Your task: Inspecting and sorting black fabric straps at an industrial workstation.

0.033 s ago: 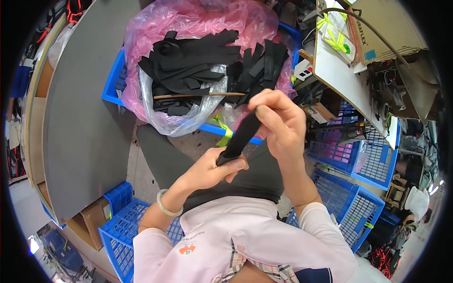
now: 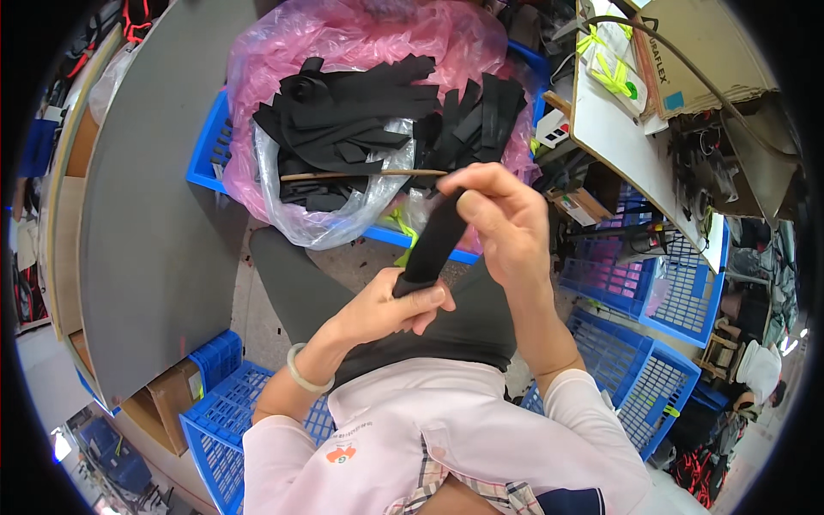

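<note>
A bundle of flat black webbing straps [image 2: 432, 245] slants up between my hands in front of my lap, its upper part slightly bowed. My left hand [image 2: 384, 311] is closed around the lower end, thumb across the front. At the top end, the thumb and index finger of my right hand [image 2: 512, 225] pinch the straps, and the other fingers curl behind. Beyond my hands, many loose black strips [image 2: 352, 107] lie heaped on a clear plastic bag [image 2: 322, 233] and a pink plastic liner [image 2: 257, 51].
The liner sits in a blue crate [image 2: 206, 142] with a thin wooden stick [image 2: 330, 175] across it. A grey tabletop [image 2: 163, 197] stands left. Blue crates [image 2: 215, 412] flank me on both sides. At the right is a white-topped bench [image 2: 601, 112] with a cardboard box [image 2: 708, 64].
My right fingertips have shifted a little left and the straps' upper part now bows, where it was straighter before. My left hand has stayed in place.
</note>
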{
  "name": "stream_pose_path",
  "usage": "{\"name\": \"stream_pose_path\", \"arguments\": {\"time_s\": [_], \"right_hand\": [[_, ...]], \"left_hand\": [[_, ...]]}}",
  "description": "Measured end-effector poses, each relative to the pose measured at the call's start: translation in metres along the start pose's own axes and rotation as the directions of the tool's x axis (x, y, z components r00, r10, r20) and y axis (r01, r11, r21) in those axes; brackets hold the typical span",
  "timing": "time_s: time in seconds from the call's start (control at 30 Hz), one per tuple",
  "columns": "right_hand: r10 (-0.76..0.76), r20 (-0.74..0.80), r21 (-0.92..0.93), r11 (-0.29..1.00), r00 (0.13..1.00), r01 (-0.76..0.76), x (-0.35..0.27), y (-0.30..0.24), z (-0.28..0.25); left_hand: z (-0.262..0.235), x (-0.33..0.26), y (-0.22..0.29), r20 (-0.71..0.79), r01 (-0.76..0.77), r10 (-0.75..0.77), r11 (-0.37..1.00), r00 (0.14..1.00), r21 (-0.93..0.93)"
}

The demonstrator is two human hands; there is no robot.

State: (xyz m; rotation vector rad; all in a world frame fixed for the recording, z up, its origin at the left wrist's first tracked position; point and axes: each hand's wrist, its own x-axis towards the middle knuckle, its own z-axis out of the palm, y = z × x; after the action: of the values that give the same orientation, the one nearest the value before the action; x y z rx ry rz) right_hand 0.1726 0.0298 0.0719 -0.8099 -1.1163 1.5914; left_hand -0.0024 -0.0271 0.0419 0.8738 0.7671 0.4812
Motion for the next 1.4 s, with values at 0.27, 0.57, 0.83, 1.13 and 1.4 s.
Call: {"name": "stream_pose_path", "arguments": {"time_s": [0.27, 0.57, 0.83, 1.13, 1.4], "right_hand": [[0.286, 0.086, -0.097, 0.956, 0.954, -0.277, 0.012, 0.047, -0.014], [0.324, -0.168, 0.237, 0.93, 0.931, -0.281, 0.03, 0.086, -0.029], [0.311, -0.302, 0.141, 0.949, 0.901, -0.28, 0.036, 0.099, -0.038], [0.14, -0.349, -0.187, 0.958, 0.927, -0.215, 0.041, 0.118, -0.082], [-0.449, -0.39, -0.897, 0.385, 0.804, -0.219, 0.131, 0.121, -0.199]], "left_hand": [[-0.008, 0.023, -0.017, -0.055, -0.073, 0.06, 0.954, 0.997, -0.292], [-0.001, 0.031, -0.039, -0.122, -0.013, -0.036, 0.926, 0.992, -0.376], [0.004, 0.048, -0.049, -0.13, 0.004, -0.076, 0.876, 0.989, -0.482], [-0.015, 0.11, -0.055, -0.235, -0.052, -0.064, 0.888, 0.97, -0.456], [-0.078, 0.097, -0.074, -0.661, -0.262, 0.034, 0.932, 0.75, -0.25]]}}
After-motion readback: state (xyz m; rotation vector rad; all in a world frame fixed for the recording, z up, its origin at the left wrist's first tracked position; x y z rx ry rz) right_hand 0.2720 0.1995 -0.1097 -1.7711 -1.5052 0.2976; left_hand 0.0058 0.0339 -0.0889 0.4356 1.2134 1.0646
